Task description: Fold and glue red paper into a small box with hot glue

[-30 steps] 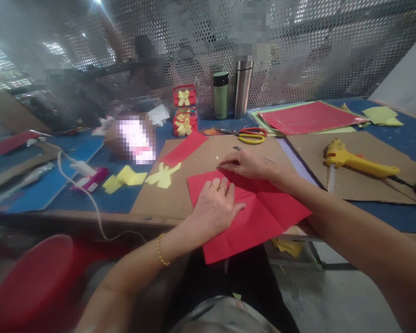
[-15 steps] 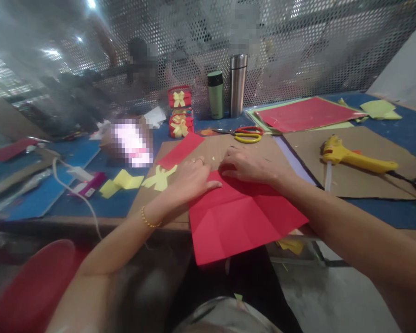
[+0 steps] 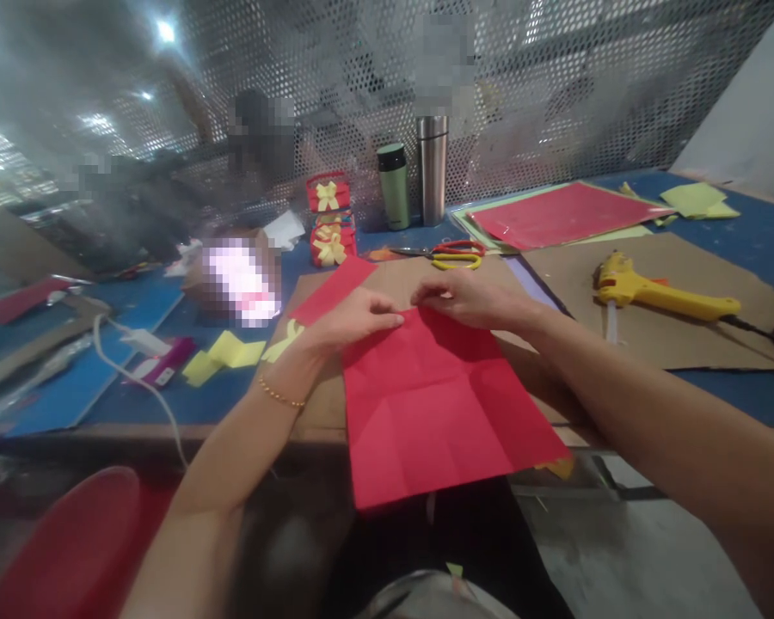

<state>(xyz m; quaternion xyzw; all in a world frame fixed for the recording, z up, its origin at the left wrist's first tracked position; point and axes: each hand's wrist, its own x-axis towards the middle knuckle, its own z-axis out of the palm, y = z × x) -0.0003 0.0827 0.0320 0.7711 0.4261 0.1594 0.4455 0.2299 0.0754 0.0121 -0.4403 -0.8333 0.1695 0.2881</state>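
A red sheet of paper (image 3: 432, 404) with crease lines hangs partly over the table's front edge. My left hand (image 3: 365, 318) pinches its far edge near the left corner. Close beside it, my right hand (image 3: 455, 297) grips the same edge with the fingers bent. Under the sheet lies a piece of brown cardboard (image 3: 322, 404). A red paper strip (image 3: 335, 288) rests just beyond my left hand, and a yellow paper cutout (image 3: 284, 342) is partly covered by my left wrist.
Scissors (image 3: 455, 254) with red and yellow handles lie behind my hands. A yellow glue gun (image 3: 664, 291) sits on cardboard at right. Two flasks, a green one (image 3: 395, 189) and a steel one (image 3: 432, 172), stand at the back beside small red boxes (image 3: 330, 219). Yellow paper pieces (image 3: 225, 354) lie left.
The far part of the red sheet has come up off the cardboard and flattened out. Both hands now pinch its far edge instead of pressing down on it.
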